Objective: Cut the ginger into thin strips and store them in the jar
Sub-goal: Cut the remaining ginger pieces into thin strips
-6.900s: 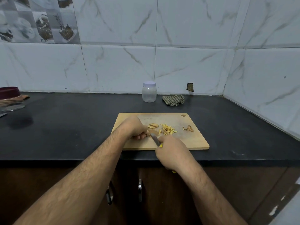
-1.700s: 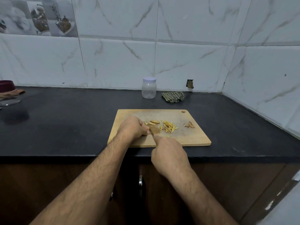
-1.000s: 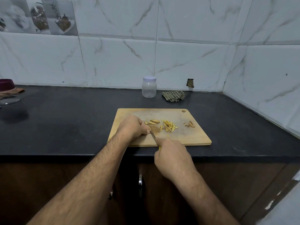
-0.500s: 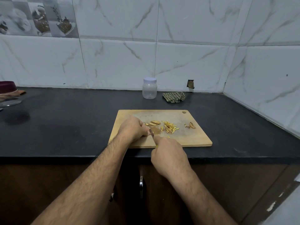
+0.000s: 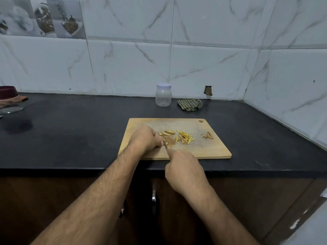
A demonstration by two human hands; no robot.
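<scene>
Ginger [image 5: 169, 140] is being sliced on a wooden cutting board [image 5: 210, 149] at the near edge of a dark counter [image 5: 74, 135]. The piece under the blade is being pinned by the curled fingers of the left hand [image 5: 144, 139], which are hiding most of it, so its long axis cannot be made out. A knife [image 5: 165, 145] is being gripped in the closed right hand [image 5: 184, 171]; its handle is being covered by that hand, and only a short length of blade is showing, angled away from the person and slightly leftward toward the left fingertips. Thin yellow strips [image 5: 184, 137] are lying in a loose heap just beyond and to the right of the right hand, pointing in mixed directions. A few flat slices [image 5: 169, 132] are resting just past the left fingers, and brownish scraps [image 5: 208, 135] are lying farther right on the board. A clear plastic jar [image 5: 163, 94] with a white lid is standing upright against the tiled wall, well beyond both hands, capped and apparently holding nothing. A checked cloth [image 5: 190, 104] is bunched to its right. A maroon bowl [image 5: 8, 92] is being cut off at the far left edge.
</scene>
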